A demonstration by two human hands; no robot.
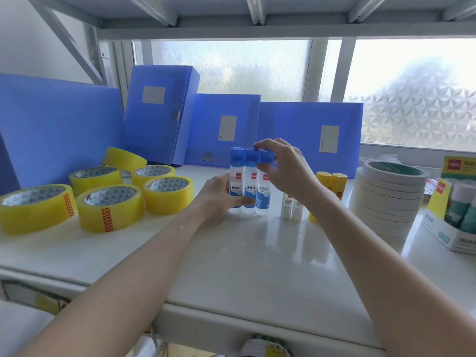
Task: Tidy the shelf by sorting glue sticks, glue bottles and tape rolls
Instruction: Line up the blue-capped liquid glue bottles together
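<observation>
Three blue-capped glue bottles (249,181) stand upright side by side at the middle of the white shelf (257,266). My left hand (219,194) wraps round their lower bodies from the left. My right hand (283,168) pinches the cap of the rightmost bottle from above. Several yellow tape rolls (108,207) lie flat on the left of the shelf. Right of the bottles stand small glue sticks with yellow caps (331,180), partly hidden by my right wrist. A stack of white tape rolls (386,199) rises at the right.
Blue file boxes (159,112) lean along the back in front of a frosted window. A display carton of green glue sticks (453,210) sits at the far right edge. The shelf's upper board runs overhead.
</observation>
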